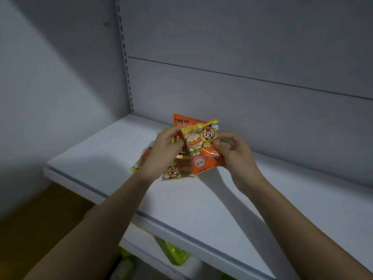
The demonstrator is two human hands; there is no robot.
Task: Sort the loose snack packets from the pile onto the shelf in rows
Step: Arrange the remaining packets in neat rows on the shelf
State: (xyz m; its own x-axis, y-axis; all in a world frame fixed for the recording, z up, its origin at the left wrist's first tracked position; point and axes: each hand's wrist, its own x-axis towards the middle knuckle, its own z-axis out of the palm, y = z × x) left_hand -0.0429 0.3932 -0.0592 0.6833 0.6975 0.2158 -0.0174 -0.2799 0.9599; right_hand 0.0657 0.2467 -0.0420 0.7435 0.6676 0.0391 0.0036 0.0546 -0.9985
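With my left hand [161, 150] gripping the pile [173, 168] near the shelf's [201, 209] back left corner and my right hand [232, 150] pinching the yellow packet [201, 138], I should peel it free gently, disturbing nothing beneath

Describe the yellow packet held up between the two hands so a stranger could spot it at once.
Start at the white shelf and find the pile of snack packets near its back. Above the pile, the left hand and the right hand hold packets up. The yellow packet is the topmost, with a cartoon face and a clear window showing pale round snacks, unlike the orange packet below it.
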